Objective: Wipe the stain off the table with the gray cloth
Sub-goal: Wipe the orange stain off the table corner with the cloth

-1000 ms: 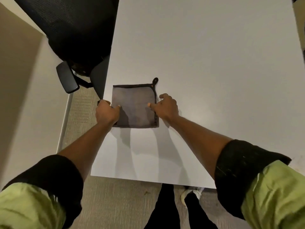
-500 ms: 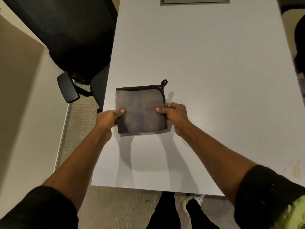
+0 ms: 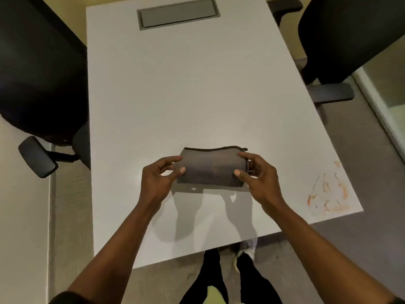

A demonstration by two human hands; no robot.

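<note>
The gray cloth, dark-edged and folded over into a short roll, is held just above the white table near its front middle. My left hand pinches its left end between thumb and fingers. My right hand pinches its right end the same way. The stain, orange-red smears, lies on the table's front right corner, well to the right of my right hand and apart from the cloth.
A black office chair stands at the table's left side, another black chair at the back right. A gray cable hatch is set into the far end of the table. My legs and shoes show below the front edge.
The cloth lay flat and square on the table; both hands have lifted it and folded it over into a narrower roll. The view has shifted, bringing the stained corner into sight.
</note>
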